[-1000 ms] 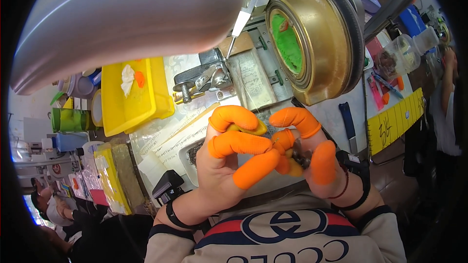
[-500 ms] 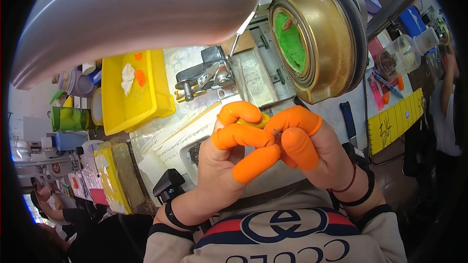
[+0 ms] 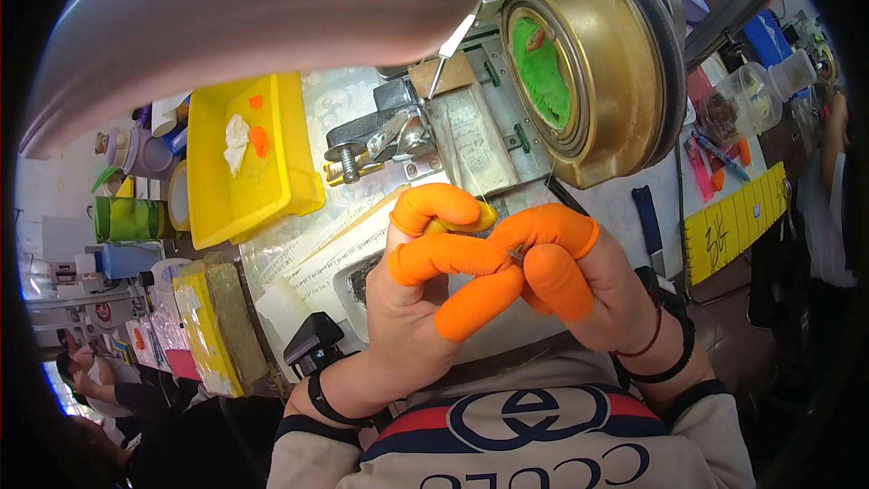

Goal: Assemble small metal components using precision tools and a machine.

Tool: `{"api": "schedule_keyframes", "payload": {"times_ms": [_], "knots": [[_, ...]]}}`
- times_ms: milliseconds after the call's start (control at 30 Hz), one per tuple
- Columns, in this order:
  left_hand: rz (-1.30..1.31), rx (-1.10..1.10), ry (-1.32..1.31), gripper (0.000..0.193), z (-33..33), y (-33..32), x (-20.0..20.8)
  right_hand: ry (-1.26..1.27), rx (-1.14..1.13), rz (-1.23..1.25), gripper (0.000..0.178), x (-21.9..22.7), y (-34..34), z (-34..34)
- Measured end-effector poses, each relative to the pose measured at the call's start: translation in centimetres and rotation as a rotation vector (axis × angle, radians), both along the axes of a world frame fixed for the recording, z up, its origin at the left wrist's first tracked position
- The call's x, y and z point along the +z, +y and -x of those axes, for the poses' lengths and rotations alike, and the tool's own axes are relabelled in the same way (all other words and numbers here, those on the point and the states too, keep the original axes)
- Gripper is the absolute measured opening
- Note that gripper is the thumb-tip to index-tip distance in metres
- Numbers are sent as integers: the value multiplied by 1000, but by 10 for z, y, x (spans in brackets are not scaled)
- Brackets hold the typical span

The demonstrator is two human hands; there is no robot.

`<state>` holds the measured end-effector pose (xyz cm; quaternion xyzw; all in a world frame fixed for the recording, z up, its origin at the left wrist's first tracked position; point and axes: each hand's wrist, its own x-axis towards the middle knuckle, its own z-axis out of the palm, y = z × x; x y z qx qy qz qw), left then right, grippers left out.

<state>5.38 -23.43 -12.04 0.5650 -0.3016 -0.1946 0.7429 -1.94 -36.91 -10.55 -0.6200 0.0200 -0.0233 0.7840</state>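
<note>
My left hand (image 3: 430, 276) and my right hand (image 3: 579, 276) meet over the front of the bench, orange finger cots on their fingers. Between the touching thumbs and fingertips is a tiny dark piece (image 3: 518, 254), mostly hidden and too small to name. A yellow object (image 3: 487, 215), perhaps a handle, is also tucked in the curled fingers of my left hand; most of it is covered. Beyond the hands, a metal clamp fixture (image 3: 389, 134) with a spring screw is mounted beside a brass-coloured round drum (image 3: 597, 72) with green putty-like filling (image 3: 540, 72).
A yellow tray (image 3: 294, 163) with orange scraps and white tissue stands left. A white dish (image 3: 348, 288) of dark bits lies beside my left wrist. A blue-handled blade (image 3: 647, 222) and yellow ruled board (image 3: 738, 222) lie right. A large lamp hood (image 3: 272, 18) hangs overhead.
My hands stay together; the fingers have shifted slightly, and the dark piece shows a little lower between the fingertips. More of the yellow object shows. The view has moved slightly.
</note>
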Motion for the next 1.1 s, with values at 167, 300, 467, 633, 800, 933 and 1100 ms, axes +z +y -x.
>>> {"api": "schedule_keyframes", "payload": {"times_ms": [167, 300, 467, 633, 800, 933, 1100], "knots": [[1, 2, 13, 19, 0, 0, -1, -49, -52, 145, 19, -3, 0, -1], [-7, 45, -92, 21, 0, 0, -4, -53, -42, 131, 20, -4, 1, 0], [-193, 184, -573, 27, -3, 5, -5, 93, -51, 73, 30, -8, -2, 13], [-173, 377, -942, 33, -7, -3, -12, 85, -102, 710, 36, -34, -18, 28], [-193, 248, -995, 31, -10, -5, -9, 56, -114, 1165, 37, -25, -33, 51], [-235, 300, -1091, 24, -9, -4, -5, -181, -591, 1118, 37, 4, -71, 68], [-185, 331, -964, 23, -9, 9, -15, -391, -1336, 1080, 54, 46, -154, 78]]}}
